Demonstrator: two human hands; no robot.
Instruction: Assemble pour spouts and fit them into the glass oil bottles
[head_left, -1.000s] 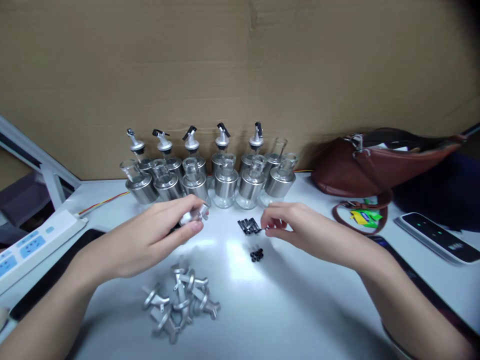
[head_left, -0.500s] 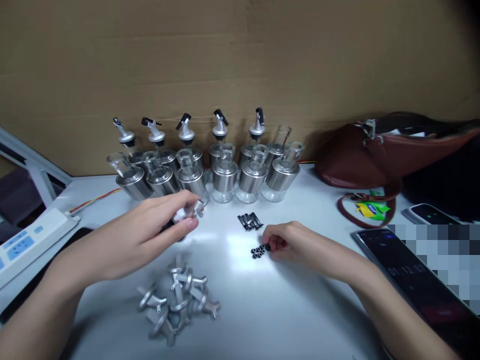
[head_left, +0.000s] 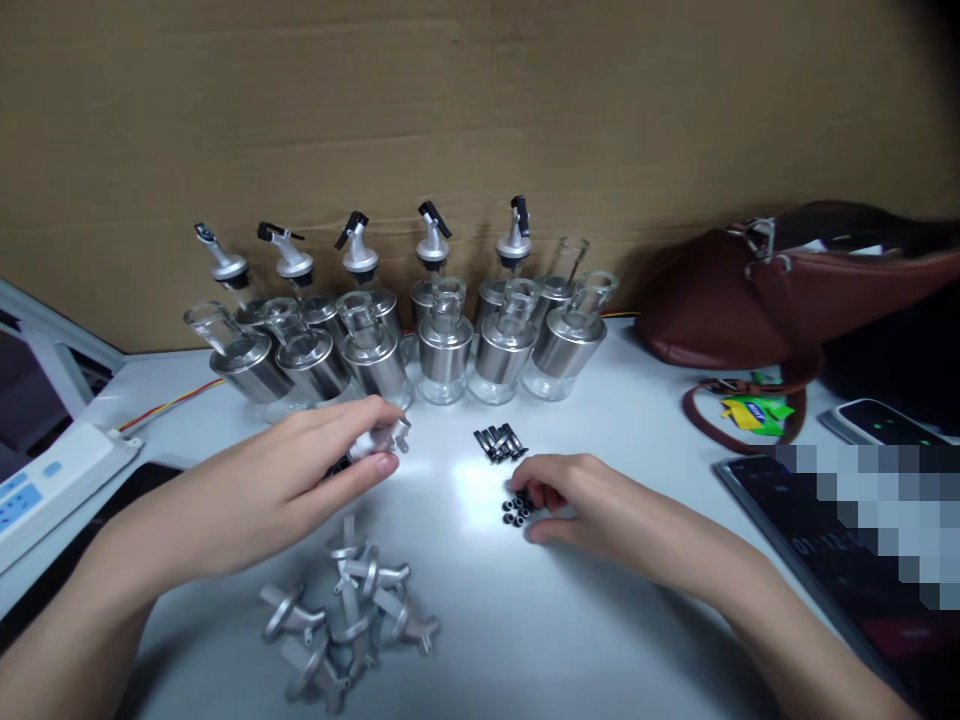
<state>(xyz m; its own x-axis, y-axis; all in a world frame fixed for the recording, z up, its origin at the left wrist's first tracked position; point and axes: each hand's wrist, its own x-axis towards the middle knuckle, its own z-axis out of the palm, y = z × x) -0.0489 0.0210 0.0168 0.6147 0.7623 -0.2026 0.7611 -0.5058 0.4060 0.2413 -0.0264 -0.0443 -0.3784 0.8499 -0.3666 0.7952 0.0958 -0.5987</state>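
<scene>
At far left on the table (head_left: 480,650): one white power strip (head_left: 67,475), a red-and-yellow wire (head_left: 169,404) running from its end.

Next, the left hand (head_left: 292,465), thumb and fingers closed round one silver spout (head_left: 381,441); a dark part beneath, half hidden.

Nearer the table's front edge, below that hand: several loose spouts (head_left: 351,615), heaped, some touching.

Behind: bottles (head_left: 446,350), steel-banded glass, two rows. Front row, six, necks bare. Back row, five with spouts fitted, one bare-necked at right end.

Mid-table: black levers (head_left: 499,442), bunched side by side. Just in front of them: black rings (head_left: 516,512), a small cluster.

At the rings: the right hand (head_left: 585,495), thumb and forefinger parted, other fingers curled; contact with a ring cannot be told.

Step in hand, as judged: picking among the rings. The next move would call for thumb and fingertip to meet on one ring without scattering the others, the left grip unchanged.

Far right: brown bag (head_left: 727,310), green-and-yellow packet (head_left: 757,414) within its looped strap (head_left: 796,430), dark phone (head_left: 806,545), partly pixelated.
</scene>
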